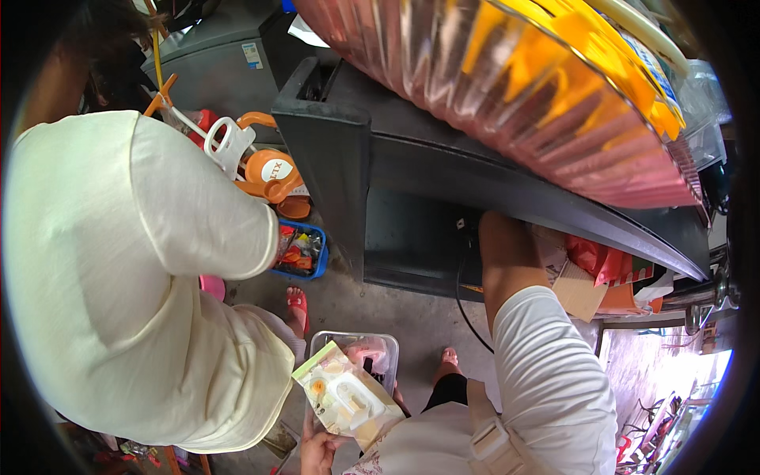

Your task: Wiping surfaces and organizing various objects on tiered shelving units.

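At the bottom, my left hand [319, 449] grips a printed pack with a white flip lid [350, 395], probably wipes. The pack lies tilted across a clear plastic container [389, 347] holding pink and dark items. My right arm, in a white sleeve, reaches into the open compartment of a dark cabinet [409, 237]; the hand itself is hidden inside. A black cable [466, 312] hangs out beside that arm. Above the cabinet stands a ribbed pink translucent basket [415, 77] with yellow items in it.
Another person in a cream top [89, 237] stands close at the left. Near them are an orange and white wheeled item [270, 169] and a blue basket of small packets [323, 255]. A red plastic bag [594, 255] and cardboard [579, 291] lie right of my arm.
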Motion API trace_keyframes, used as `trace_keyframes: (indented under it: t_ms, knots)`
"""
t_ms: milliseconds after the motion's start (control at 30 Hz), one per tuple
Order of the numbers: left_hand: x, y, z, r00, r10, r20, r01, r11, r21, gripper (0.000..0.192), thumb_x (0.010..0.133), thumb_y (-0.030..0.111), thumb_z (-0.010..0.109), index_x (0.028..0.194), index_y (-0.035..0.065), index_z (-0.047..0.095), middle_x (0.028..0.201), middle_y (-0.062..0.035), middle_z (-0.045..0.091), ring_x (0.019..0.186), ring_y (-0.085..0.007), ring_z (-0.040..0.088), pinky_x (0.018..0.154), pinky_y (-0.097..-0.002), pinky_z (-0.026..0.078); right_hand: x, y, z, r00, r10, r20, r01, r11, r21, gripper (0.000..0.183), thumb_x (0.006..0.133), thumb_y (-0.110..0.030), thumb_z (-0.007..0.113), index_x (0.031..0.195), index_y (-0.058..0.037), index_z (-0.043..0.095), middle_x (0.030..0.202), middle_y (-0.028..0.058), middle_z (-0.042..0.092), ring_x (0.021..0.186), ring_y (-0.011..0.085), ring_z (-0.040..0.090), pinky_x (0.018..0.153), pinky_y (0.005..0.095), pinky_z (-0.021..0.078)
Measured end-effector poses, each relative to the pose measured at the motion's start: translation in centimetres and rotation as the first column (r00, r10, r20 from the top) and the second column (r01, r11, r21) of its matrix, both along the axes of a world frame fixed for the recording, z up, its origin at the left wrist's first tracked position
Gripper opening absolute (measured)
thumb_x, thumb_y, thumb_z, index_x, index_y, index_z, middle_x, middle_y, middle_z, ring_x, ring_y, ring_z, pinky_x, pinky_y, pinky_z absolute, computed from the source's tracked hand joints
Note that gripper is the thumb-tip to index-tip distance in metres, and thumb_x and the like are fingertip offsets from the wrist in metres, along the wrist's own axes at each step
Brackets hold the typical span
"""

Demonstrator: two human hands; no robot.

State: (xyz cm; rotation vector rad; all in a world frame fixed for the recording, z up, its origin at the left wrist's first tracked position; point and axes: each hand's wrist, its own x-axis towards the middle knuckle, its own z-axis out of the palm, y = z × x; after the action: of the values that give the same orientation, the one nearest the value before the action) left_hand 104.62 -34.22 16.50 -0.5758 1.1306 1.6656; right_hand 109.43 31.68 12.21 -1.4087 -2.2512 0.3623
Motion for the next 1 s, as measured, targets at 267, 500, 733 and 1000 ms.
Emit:
trace_keyframes:
  t_ms: [267, 500, 733, 1000]
  knots:
    - [-0.4, 0.3, -0.2, 1.0, -0.019, 0.004, 0.019, 1.0, -0.004, 0.093, 0.066, -0.017, 0.039, 0.151, 0.0122, 0.014, 0.139, -0.0302, 0.039, 0.109, -0.0461, 0.058, 0.076, -0.0556, 0.059, -7.8, 1.5, -1.1, 0.994, 0.084, -0.064, -0.086, 0.996, -0.032, 0.041, 0.068, 0.012, 0.05, 0.093, -0.0133, 0.071, 0.118, 0.009, 0.062, 0.123, 0.0282, 0.05, 0.1, 0.0424, 0.0396]
    - [-0.8, 0.2, -0.3, 0.999, -0.036, -0.009, 0.037, 0.999, 0.038, 0.092, 0.067, -0.017, 0.039, 0.15, 0.0127, 0.014, 0.139, -0.0298, 0.039, 0.111, -0.0469, 0.057, 0.076, -0.0568, 0.058, -15.1, -5.6, -1.9, 0.863, 0.39, -0.32, -0.396, 0.917, 0.05, 0.041, 0.068, 0.012, 0.05, 0.093, -0.0136, 0.071, 0.117, 0.0091, 0.062, 0.122, 0.0281, 0.051, 0.099, 0.0416, 0.0403]
    - [-1.2, -0.4, 1.2, 1.0, -0.023, -0.014, 0.025, 0.995, 0.099, 0.092, 0.067, -0.017, 0.039, 0.15, 0.0131, 0.015, 0.139, -0.0294, 0.038, 0.112, -0.0476, 0.056, 0.077, -0.0579, 0.058, -5.4, -23.5, 1.5, 0.592, 0.732, -0.337, -0.741, 0.659, 0.129, 0.044, 0.067, 0.008, 0.052, 0.1, -0.0144, 0.07, 0.128, 0.0064, 0.056, 0.129, 0.0285, 0.046, 0.108, 0.0425, 0.0341]
    - [-0.7, 1.2, 2.6, 0.999, -0.024, -0.039, 0.026, 0.998, 0.054, 0.092, 0.067, -0.018, 0.04, 0.15, 0.0128, 0.014, 0.138, -0.0292, 0.04, 0.113, -0.0475, 0.055, 0.078, -0.0589, 0.057, -0.4, -5.1, -7.7, 0.971, 0.12, 0.207, -0.167, 0.961, 0.223, 0.039, 0.095, -0.023, 0.047, 0.127, -0.0022, 0.055, 0.131, 0.0226, 0.052, 0.122, 0.0369, 0.048, 0.105, 0.0422, 0.0356]
